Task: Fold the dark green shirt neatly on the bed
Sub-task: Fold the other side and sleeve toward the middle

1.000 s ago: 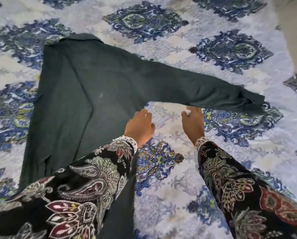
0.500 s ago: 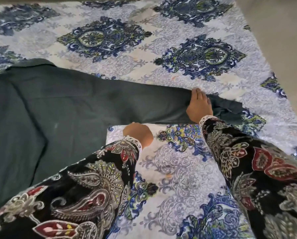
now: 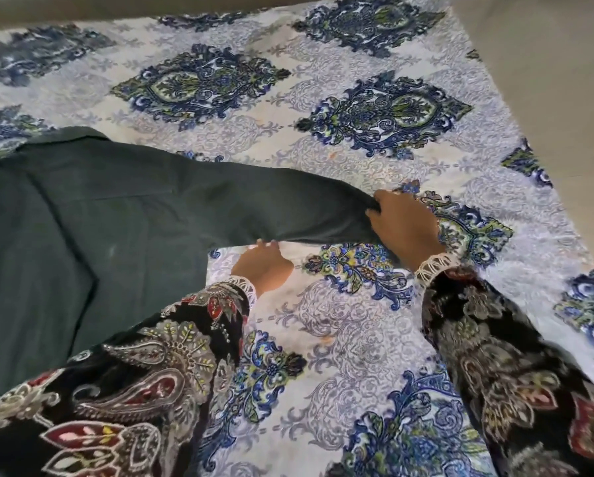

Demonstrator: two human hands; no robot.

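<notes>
The dark green shirt (image 3: 92, 222) lies flat on the bed at the left, its collar at the upper left and one long sleeve (image 3: 271, 204) stretched out to the right. My right hand (image 3: 405, 225) is closed around the cuff end of that sleeve and bunches the cloth, hiding the cuff itself. My left hand (image 3: 263, 265) rests just under the sleeve's lower edge, fingertips tucked against the fabric; whether it pinches the cloth cannot be told. Both forearms wear black paisley sleeves with white lace cuffs.
The bed cover (image 3: 357, 332) is white with blue and green medallions and spreads around the shirt. The bed's right edge (image 3: 516, 139) runs diagonally, with plain beige floor (image 3: 557, 63) beyond it. The far edge shows at the top left.
My right hand has gone from lying flat on the sleeve to gripping its cuff end. My left hand has shifted right along the sleeve's lower edge. The view has tilted up and right.
</notes>
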